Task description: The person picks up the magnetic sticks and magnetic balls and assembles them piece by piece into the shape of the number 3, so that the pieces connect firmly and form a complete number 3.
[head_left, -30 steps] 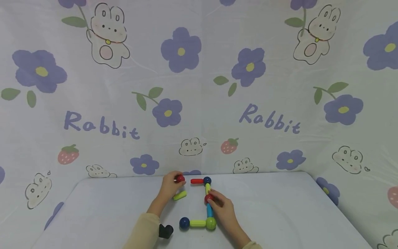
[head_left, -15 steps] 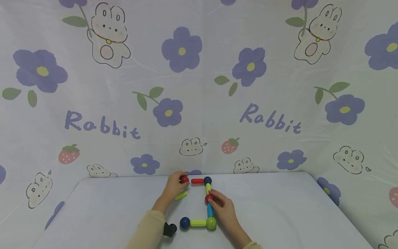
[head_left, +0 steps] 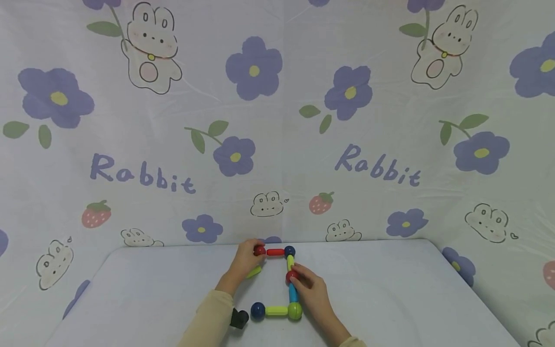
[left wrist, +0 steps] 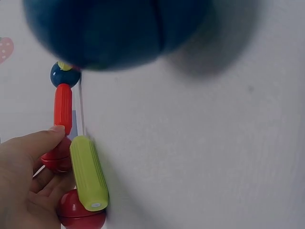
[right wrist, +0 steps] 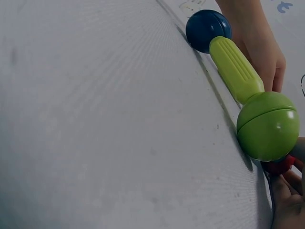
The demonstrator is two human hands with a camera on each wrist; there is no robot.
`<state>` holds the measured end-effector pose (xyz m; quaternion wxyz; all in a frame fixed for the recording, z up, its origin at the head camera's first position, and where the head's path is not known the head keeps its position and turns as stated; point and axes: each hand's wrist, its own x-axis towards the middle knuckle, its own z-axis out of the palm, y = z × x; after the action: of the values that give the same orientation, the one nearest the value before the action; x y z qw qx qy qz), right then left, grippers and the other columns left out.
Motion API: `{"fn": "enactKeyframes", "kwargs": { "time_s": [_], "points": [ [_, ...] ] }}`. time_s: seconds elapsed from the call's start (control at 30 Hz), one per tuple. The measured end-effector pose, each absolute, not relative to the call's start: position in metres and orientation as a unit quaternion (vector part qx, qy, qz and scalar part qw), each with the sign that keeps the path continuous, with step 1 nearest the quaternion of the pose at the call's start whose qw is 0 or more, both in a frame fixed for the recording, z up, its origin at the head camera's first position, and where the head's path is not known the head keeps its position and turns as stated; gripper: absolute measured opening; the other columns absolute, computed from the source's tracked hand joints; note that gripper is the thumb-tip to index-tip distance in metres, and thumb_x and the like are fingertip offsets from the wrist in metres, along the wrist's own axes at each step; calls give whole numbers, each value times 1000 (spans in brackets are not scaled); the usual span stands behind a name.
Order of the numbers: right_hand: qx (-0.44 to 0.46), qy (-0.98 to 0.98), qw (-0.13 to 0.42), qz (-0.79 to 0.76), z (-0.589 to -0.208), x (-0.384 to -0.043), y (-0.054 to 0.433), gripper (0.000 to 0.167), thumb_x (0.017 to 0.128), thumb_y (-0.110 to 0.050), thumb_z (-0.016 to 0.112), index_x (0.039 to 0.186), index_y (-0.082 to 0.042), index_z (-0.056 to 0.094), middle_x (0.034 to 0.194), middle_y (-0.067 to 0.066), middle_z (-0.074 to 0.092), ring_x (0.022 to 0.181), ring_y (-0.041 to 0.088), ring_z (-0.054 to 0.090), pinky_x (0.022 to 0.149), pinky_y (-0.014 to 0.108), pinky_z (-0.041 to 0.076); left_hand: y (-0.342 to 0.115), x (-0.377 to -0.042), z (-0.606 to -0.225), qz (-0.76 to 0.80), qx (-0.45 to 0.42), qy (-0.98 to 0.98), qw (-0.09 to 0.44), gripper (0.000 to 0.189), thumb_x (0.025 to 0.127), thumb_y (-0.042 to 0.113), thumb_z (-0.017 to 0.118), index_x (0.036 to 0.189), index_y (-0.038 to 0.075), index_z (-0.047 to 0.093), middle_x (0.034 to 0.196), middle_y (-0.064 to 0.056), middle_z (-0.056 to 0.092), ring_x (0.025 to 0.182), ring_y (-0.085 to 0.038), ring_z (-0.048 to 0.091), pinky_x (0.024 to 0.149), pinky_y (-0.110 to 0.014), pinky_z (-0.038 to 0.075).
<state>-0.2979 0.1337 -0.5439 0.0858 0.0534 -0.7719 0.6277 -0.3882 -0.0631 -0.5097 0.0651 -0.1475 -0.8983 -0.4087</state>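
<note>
My left hand pinches a red ball right at the left end of a red rod, whose other end meets a dark blue ball. From there a yellow-green rod runs to a second red ball, held between the thumb and fingers of my right hand. A blue rod continues to a green ball. Beside my left hand, a loose yellow-green rod has another red ball at it; in the head view the hand hides that ball.
The near side of the figure is another yellow-green rod ending in a dark blue ball. A black device shows at the left sleeve. The white table ends at a rabbit-patterned cloth backdrop.
My left hand has moved right with the red ball, closing the gap to the red rod. My right hand stays on its red ball.
</note>
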Motion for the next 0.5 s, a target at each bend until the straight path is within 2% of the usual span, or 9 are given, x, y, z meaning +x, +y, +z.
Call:
{"fn": "enactKeyframes", "kwargs": {
  "time_s": [0.37,0.5],
  "points": [
    [60,-759,77,644,-519,-285,131,34,83,-4,63,116,-1,58,126,15,49,117,28,43,89,29,38,-61,-387,-507,-386,-150,-909,57,33,74,4,72,105,0,61,104,-13,58,98,-26,53,83,-37,45],
    [61,-758,77,644,-523,-287,132,34,83,-5,63,116,-1,57,126,15,49,116,28,43,88,29,38,-62,-386,-509,-371,-150,-915,52,35,75,8,72,107,3,61,106,-11,58,98,-24,53,84,-37,44]
  ]
}}
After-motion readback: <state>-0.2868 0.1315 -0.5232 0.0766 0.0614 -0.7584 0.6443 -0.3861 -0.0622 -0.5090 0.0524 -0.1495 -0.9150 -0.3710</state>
